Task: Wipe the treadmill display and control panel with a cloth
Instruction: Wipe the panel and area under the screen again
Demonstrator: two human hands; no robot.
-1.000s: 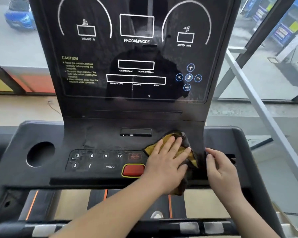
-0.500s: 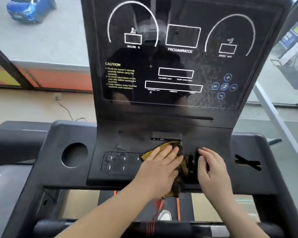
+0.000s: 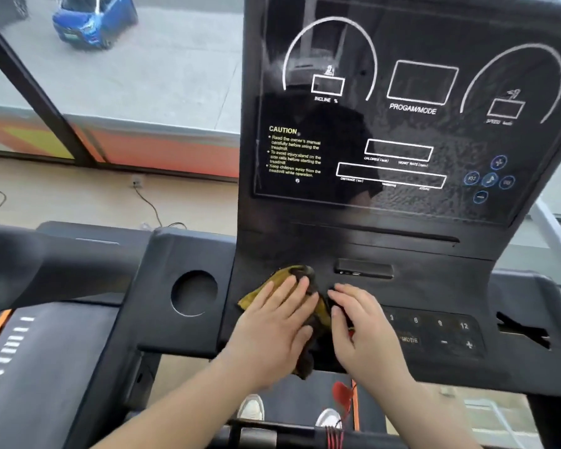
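cloth [image 3: 260,290] slid left under the flat left hand [image 3: 272,325]; the flat right hand [image 3: 363,335], holding nothing, might accidentally press the number keys [image 3: 434,325].

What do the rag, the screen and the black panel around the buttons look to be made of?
The cloth looks like soft fabric, mustard with dark patches, crumpling under the left hand. The display seems glossy glass or clear plastic: it mirrors a silhouette. The control panel is probably matt black moulded plastic, dully smudged.
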